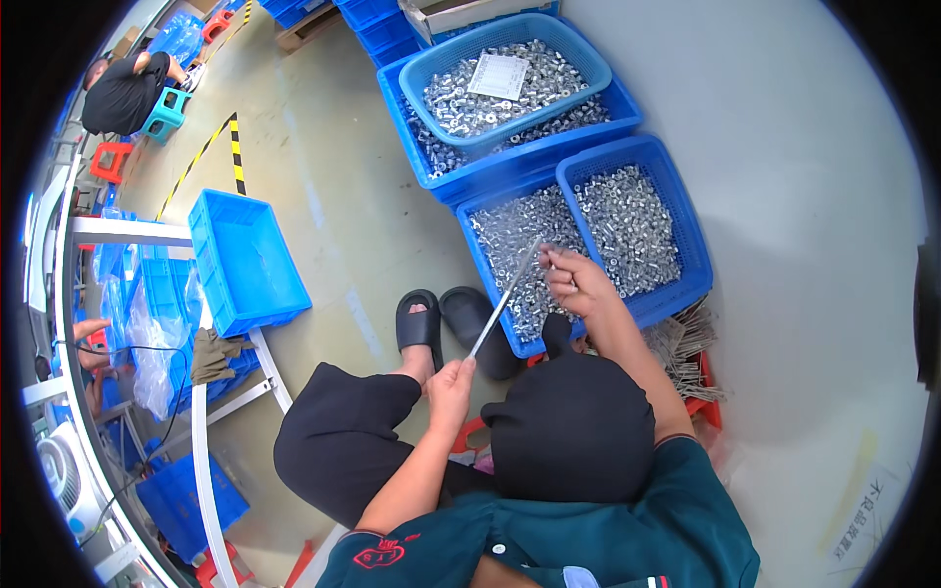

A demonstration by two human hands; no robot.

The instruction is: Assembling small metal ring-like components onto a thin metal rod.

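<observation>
My left hand point(450, 394) is closed round the lower end of a thin, silvery metal rod point(497, 316), which slants up and away to the right. Beside the rod's upper end, my right hand point(578, 281) has its thumb and fingers pinched together; whatever they hold is too small to make out. Both hands are above my lap, by a blue bin point(487, 279) filled with small metal sleeve-like parts point(517, 230). A blue basket point(698, 265) of similar parts point(627, 223) sits in the right side of that bin.
Behind stands another blue bin point(412, 147) with a lighter basket point(417, 90) of parts and a paper slip point(497, 75). Thin rods point(686, 343) lie bundled at right. A blue crate point(250, 263) and white frame point(201, 451) stand left. A person point(123, 95) sits far left.
</observation>
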